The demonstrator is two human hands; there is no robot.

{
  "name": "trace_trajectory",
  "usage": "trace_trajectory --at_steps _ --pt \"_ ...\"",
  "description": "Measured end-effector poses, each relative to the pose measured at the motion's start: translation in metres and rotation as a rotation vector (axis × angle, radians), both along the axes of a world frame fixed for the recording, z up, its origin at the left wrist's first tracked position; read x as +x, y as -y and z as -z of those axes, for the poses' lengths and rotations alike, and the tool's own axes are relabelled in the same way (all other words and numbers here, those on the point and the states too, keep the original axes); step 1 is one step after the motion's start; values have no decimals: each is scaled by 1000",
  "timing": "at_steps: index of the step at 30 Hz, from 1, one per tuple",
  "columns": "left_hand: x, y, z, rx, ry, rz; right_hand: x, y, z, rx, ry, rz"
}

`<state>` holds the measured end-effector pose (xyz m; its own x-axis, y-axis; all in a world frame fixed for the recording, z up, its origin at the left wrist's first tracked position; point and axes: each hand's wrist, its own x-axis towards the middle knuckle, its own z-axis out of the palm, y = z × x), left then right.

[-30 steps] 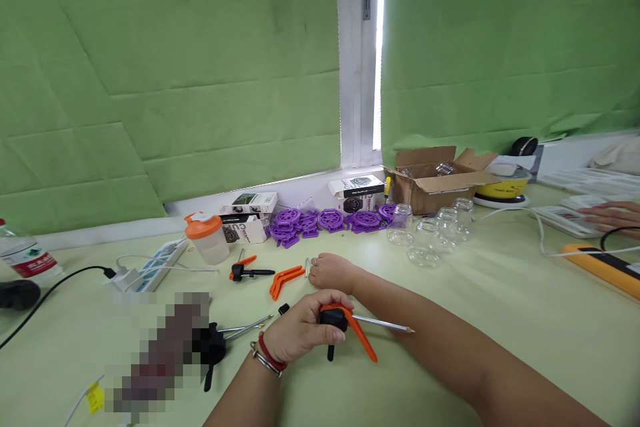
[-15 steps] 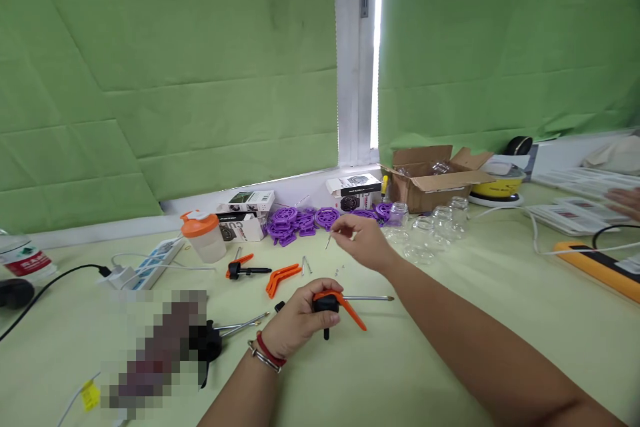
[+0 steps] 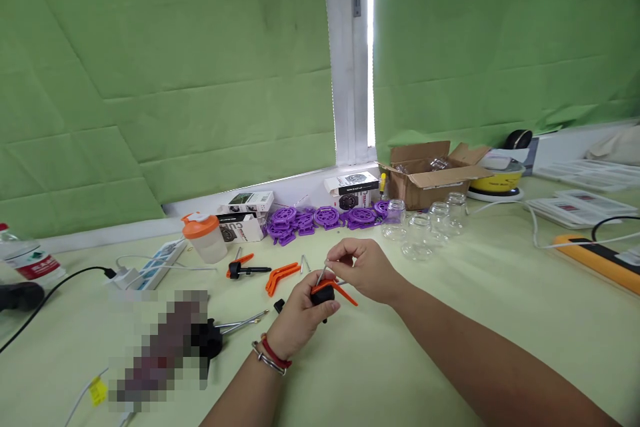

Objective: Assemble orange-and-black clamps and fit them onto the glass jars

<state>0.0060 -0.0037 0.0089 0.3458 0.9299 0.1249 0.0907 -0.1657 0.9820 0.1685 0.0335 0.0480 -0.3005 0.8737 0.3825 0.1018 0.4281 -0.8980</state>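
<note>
We count two hands, one held orange tool, one cardboard box, one orange-lidded cup (jars overlap, roughly five).

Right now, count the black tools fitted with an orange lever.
2. One tool is in the grip of the left hand, the right hand pinching a thin pin at it; the other tool lies on the table beside the orange-lidded shaker. Others may be hidden.
</note>
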Motion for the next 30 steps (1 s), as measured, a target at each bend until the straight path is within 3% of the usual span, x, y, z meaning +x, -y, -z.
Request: trace_trajectory --at_steps 9,15,22,30 --pt "1 -1 2 -1 38 15 0 4 -2 252 93 -31" --pt "2 1 -1 -17 51 86 1 -3 3 77 148 27" --pt "5 2 -1 -29 58 155 -1 -5 4 40 153 -24" --pt "5 1 9 -80 60 183 0 -12 10 -140 112 -92"
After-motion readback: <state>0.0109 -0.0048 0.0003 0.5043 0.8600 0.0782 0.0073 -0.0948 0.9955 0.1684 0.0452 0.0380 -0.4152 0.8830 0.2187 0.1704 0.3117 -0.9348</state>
